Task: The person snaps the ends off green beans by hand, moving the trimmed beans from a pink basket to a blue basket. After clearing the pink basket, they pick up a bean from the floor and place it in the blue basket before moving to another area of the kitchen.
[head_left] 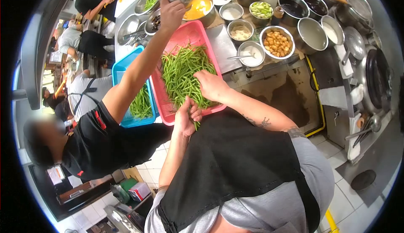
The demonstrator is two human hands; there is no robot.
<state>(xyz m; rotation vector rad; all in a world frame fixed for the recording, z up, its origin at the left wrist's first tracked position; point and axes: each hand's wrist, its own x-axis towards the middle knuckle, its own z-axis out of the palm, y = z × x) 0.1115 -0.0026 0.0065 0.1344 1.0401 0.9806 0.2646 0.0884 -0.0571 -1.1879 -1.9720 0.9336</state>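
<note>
Left hand [188, 117]: closed around green beans [181, 71] at the near rim of the pink basket [185, 35].
Right hand [209, 85]: on the heap, toward the right wall; whether its fingers are clamped, cannot tell.
Beans: heaped from mid-basket to near end; bare mesh at far end.
Left edge: blue basket [120, 69] just beside; co-worker's arm [139, 69] passes above, restricting room.
Right edge: metal counter [226, 50] alongside, bare strip before the bowls [276, 42].

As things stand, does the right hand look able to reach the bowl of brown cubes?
Probably yes: no arm crosses between the right hand and the bowl of brown cubes; a small bowl with a spoon stands near the way.
</note>
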